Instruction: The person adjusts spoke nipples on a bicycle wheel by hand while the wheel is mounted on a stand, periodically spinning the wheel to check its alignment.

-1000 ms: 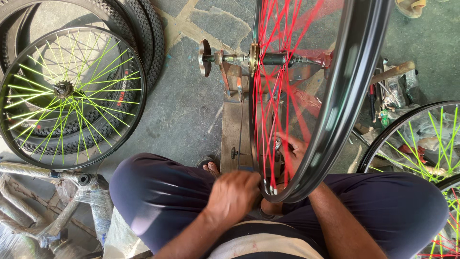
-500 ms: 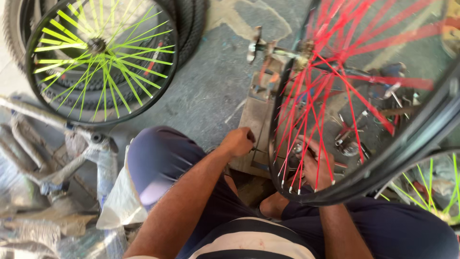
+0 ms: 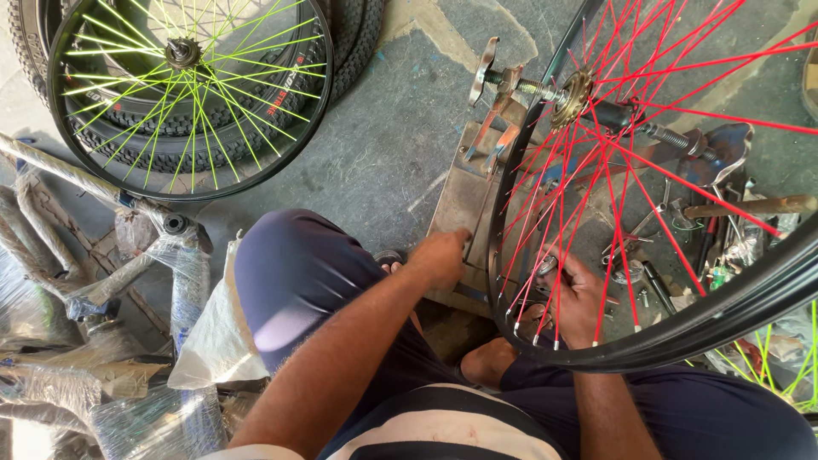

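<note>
A black bicycle wheel rim (image 3: 724,319) with red spokes (image 3: 630,162) stands upright on a metal truing stand (image 3: 464,204), its hub (image 3: 579,94) held on the axle. My left hand (image 3: 440,255) rests on the stand's base plate beside the rim, fingers curled against the metal. My right hand (image 3: 573,294) reaches in between the red spokes near the rim's bottom and pinches a small dark tool at a spoke end. I sit with my knees (image 3: 294,273) on either side of the stand.
A second wheel with yellow-green spokes (image 3: 187,94) lies on tyres at the upper left. Plastic-wrapped bicycle frames (image 3: 94,281) pile up at the left. Loose tools and small parts (image 3: 682,247) lie on the concrete floor at the right, near a wooden-handled hammer (image 3: 750,206).
My left hand has moved from my lap out to the stand's base plate. The view has shifted and drawn closer to the red-spoked wheel; my right hand stays among the spokes.
</note>
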